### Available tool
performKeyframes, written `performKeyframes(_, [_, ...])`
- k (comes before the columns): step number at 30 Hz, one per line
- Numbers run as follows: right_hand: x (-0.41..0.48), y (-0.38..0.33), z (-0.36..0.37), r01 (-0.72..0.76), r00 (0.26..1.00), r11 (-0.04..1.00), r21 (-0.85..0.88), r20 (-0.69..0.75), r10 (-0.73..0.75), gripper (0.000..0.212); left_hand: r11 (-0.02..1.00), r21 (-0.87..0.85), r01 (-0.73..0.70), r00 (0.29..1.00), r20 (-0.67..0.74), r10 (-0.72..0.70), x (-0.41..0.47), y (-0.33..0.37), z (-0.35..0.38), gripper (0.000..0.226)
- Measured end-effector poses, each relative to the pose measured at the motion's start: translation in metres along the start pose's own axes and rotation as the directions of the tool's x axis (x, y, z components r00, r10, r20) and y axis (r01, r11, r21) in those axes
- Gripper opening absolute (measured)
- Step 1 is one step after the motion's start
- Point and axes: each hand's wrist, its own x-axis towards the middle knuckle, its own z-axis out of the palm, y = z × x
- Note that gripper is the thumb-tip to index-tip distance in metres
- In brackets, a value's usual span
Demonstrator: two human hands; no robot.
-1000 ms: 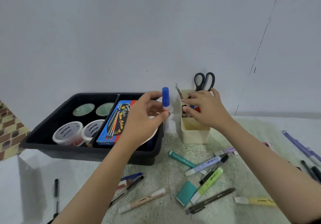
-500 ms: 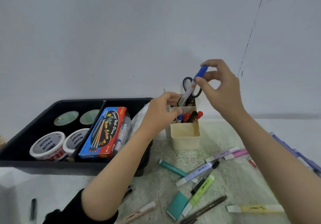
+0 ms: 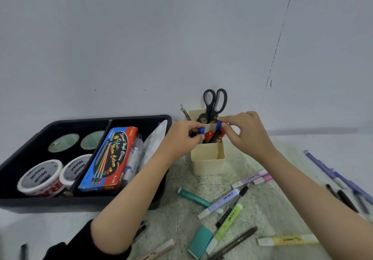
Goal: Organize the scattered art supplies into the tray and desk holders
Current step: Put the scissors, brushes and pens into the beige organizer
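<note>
My left hand (image 3: 179,138) pinches the blue cap of the left marker (image 3: 201,130) and my right hand (image 3: 250,132) pinches the cap of the right marker (image 3: 218,125). Both markers stand tip-down in the back cell of the holder (image 3: 207,163) at 12 o'clock, among the red markers (image 3: 209,134) and just in front of the scissors (image 3: 215,102). That cell looks crowded to me, so the likeliest slip is a marker jamming against its neighbours and sitting high, or tilting out once I let go. Since I hold them only by the caps, a cap could also pull off if I tug. The holder looks light and top-heavy with the scissors standing tall in it, so a sideways push from either hand might tip it toward the tray (image 3: 60,203) at 9 o'clock. My forearms hang over the loose highlighters and the eraser (image 3: 199,243) at 5 o'clock, and a careless sweep could roll them off the edge. The pens (image 3: 323,167) at 3 o'clock lie close to the frame's border, where I could miss them. The tabletop (image 3: 181,219) is pale with green speckles and butts against a plain grey wall (image 3: 141,38), which has a thin dark crack (image 3: 280,38) running up at 1 o'clock.
</note>
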Motion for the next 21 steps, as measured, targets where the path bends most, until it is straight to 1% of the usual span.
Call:
performKeyframes(3, [-0.005, 0.001, -0.001, -0.009, 0.999, 1.000, -0.020, 0.031, 0.010, 0.035, 1.000, 0.016, -0.002, 1.000, -0.006, 0.002, -0.002, 0.000, 0.002, 0.040])
performKeyframes(6, [-0.008, -0.001, -0.003, -0.008, 0.996, 0.999, -0.043, 0.093, 0.012, 0.046, 0.999, 0.026, -0.037, 0.999, -0.015, 0.037, -0.004, 0.002, 0.004, 0.046])
performKeyframes(11, [-0.019, -0.006, -0.002, 0.033, 0.986, 0.997, -0.069, 0.165, -0.021, 0.052, 0.993, 0.061, -0.097, 0.995, -0.021, 0.098, -0.006, 0.008, 0.009, 0.042])
performKeyframes(13, [-0.024, -0.007, 0.000, 0.037, 0.981, 0.997, -0.068, 0.192, -0.024, 0.053, 0.996, 0.027, -0.084, 0.996, -0.027, 0.085, -0.007, 0.010, 0.007, 0.039])
performKeyframes(16, [-0.026, -0.008, -0.001, 0.001, 0.982, 0.998, -0.066, 0.188, 0.012, 0.053, 0.998, -0.002, -0.061, 0.998, -0.008, 0.061, -0.005, 0.012, 0.005, 0.034])
performKeyframes(19, [-0.026, -0.012, -0.003, -0.006, 0.980, 0.997, -0.082, 0.198, 0.022, 0.055, 0.997, 0.034, -0.065, 0.998, 0.004, 0.065, -0.005, 0.016, 0.007, 0.029])
performKeyframes(21, [-0.031, -0.014, -0.005, -0.023, 0.979, 0.997, -0.074, 0.198, 0.038, 0.056, 0.992, 0.081, -0.099, 0.995, -0.010, 0.100, -0.007, 0.020, 0.010, 0.032])
